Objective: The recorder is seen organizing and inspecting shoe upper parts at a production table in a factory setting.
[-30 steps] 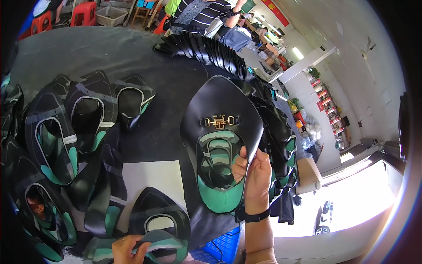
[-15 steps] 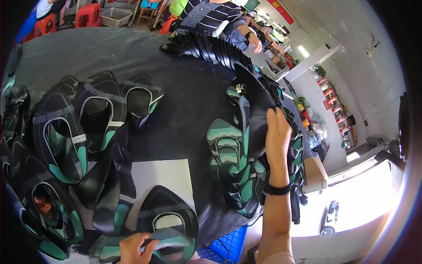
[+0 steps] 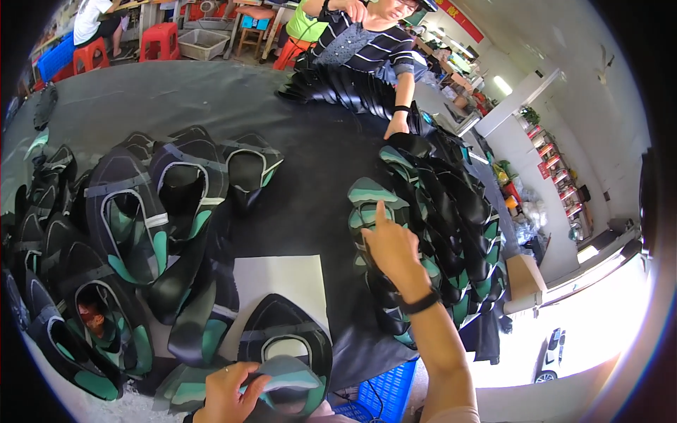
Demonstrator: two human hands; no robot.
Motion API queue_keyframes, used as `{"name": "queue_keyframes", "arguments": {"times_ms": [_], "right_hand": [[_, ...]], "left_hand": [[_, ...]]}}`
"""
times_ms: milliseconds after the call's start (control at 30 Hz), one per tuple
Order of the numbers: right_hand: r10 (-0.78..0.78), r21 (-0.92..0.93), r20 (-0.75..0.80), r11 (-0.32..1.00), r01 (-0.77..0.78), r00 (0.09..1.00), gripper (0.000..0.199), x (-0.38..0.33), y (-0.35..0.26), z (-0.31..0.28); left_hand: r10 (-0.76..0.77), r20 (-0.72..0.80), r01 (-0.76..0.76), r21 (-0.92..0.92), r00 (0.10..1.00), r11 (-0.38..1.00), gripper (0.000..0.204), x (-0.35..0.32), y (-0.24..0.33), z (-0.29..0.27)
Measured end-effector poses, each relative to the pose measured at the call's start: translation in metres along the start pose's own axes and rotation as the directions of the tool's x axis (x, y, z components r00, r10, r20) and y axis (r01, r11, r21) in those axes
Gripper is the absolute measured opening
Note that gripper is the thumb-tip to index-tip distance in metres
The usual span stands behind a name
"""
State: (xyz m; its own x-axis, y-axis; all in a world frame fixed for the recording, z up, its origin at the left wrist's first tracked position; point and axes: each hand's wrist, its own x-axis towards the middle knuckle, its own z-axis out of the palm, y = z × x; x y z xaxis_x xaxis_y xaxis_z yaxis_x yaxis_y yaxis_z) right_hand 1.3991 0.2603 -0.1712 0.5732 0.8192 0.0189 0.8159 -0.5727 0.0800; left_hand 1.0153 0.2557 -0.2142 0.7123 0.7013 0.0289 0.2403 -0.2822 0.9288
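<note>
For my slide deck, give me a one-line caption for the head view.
Right hand presses a fanned row of shoe uppers; left hand grips a green-lined piece on a black table.

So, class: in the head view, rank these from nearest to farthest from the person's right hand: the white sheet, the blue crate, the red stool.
1. White sheet, just left of the right hand.
2. Blue crate, below, at the table's edge.
3. Red stool, far across, top left.

Two red stools [image 3: 134,44], one blue crate [image 3: 384,391]
</note>
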Motion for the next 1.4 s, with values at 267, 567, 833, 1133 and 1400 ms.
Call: {"name": "queue_keyframes", "arguments": {"times_ms": [267,567,833,1133,1400], "right_hand": [[-0.341,0.869,0.035,0.475,0.139,0.94,0.043,-0.141,-0.043,-0.048],[-0.243,0.884,0.368,0.391,-0.257,0.897,0.017,-0.205,-0.046,0.012],[-0.07,0.943,0.124,0.318,-0.096,0.99,0.017,-0.154,-0.056,0.031],[-0.119,0.919,0.269,0.329,-0.218,0.956,0.019,-0.153,-0.045,0.031],[-0.142,0.896,-0.182,0.384,0.224,0.973,0.015,-0.165,-0.042,0.053]], "left_hand": [[-0.149,0.001,0.148,-0.13,0.989,0.98,0.02,0.002,0.007,0.007],[-0.297,0.068,0.305,-0.243,0.952,0.921,0.025,0.014,0.026,0.027],[-0.406,0.026,0.388,-0.357,0.913,0.85,0.019,0.054,0.02,0.018],[-0.367,-0.032,0.342,-0.292,0.93,0.893,0.016,0.053,-0.003,0.02],[0.183,-0.144,-0.168,0.108,0.973,0.98,0.012,0.043,-0.009,0.023]]}}
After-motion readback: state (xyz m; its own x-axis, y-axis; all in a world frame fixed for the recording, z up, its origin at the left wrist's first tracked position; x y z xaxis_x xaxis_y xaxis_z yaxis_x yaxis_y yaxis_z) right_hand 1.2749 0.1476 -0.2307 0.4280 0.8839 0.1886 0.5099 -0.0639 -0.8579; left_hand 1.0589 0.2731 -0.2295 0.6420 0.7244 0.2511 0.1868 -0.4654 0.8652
